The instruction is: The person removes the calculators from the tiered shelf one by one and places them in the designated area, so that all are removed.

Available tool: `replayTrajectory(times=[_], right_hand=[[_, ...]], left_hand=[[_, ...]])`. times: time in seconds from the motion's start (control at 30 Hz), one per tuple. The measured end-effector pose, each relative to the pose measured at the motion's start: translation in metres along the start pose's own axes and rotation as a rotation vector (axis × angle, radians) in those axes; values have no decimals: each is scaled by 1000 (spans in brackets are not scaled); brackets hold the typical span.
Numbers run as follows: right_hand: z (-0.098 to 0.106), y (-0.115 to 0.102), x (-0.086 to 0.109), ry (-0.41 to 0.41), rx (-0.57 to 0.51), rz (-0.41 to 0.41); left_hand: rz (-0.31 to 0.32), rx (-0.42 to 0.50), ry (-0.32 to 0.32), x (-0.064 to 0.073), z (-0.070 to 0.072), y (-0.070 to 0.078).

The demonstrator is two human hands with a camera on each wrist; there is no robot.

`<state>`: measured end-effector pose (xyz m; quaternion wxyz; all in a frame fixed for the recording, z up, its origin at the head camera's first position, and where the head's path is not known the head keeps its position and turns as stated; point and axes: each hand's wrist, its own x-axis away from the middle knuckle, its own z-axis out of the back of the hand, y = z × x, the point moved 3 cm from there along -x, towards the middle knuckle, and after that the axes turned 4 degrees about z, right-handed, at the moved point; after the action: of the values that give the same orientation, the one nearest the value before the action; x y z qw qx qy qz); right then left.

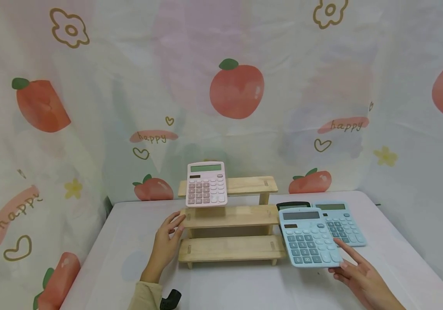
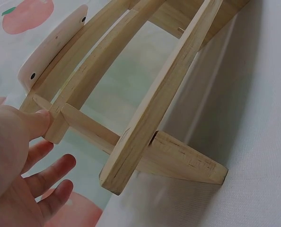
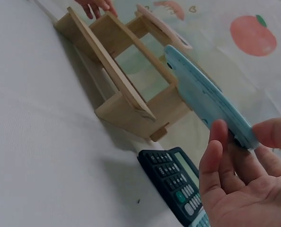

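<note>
My left hand (image 1: 168,243) is at the left end of the three-step wooden display rack (image 1: 231,216). In the left wrist view its thumb (image 2: 34,122) lies on the end of a shelf, with the other fingers loosely bent beside it. My right hand (image 1: 361,275) pinches a light blue calculator (image 1: 309,237) by its lower right corner, thumb on one face and fingers on the other. The calculator is raised and tilted beside the rack's right end, keys facing the head camera. A pink calculator (image 1: 206,184) leans on the rack's top step.
Behind the held calculator, a black calculator (image 3: 171,182) and a second light blue one (image 1: 339,224) lie on the white table (image 1: 221,288). A small black object (image 1: 170,299) shows beside the left sleeve. A printed cloth backdrop (image 1: 275,142) stands behind the table.
</note>
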<state>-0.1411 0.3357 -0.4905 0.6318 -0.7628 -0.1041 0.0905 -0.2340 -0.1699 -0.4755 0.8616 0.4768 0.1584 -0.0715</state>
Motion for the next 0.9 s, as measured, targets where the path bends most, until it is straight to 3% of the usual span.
replayTrajectory(times=[0.27,0.63,0.9], right_hand=[[15,8,4,23,-28,-98],[32,18,12,-76,-68,-205],[39,27,20,57,-23,-356]], left_hand=[[-4,-5,2,0,0,0],[3,8,6,-1,0,-1],[-10,15,8,-1,0,-1]])
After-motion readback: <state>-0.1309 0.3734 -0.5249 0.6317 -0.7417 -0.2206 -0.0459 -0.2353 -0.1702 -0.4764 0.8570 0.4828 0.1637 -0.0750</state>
